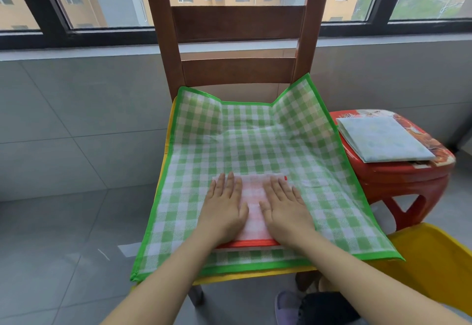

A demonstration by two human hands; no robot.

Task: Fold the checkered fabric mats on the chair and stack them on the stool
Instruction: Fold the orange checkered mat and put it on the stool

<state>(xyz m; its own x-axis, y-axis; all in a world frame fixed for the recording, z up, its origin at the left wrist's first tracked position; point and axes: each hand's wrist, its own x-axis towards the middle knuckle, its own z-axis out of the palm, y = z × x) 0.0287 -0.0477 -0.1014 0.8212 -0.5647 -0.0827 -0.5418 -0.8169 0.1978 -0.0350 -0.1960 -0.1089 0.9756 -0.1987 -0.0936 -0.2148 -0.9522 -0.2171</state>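
A folded red-checkered mat (pixel 252 202) with a red border lies on a spread green-checkered mat (pixel 255 143) that covers the wooden chair (pixel 237 23) seat. My left hand (pixel 224 207) and my right hand (pixel 283 207) press flat on the folded red mat, fingers straight, side by side. A yellow-edged mat (pixel 163 169) peeks out under the green one along its left and front edges. To the right stands the red stool (pixel 398 176) with a folded pale blue mat (pixel 383 138) on top.
The chair back rises behind the mats, close to a tiled wall and window. A yellow object (pixel 434 260) sits at the lower right beside the stool. A purple slipper (pixel 288 304) and grey tiled floor show below.
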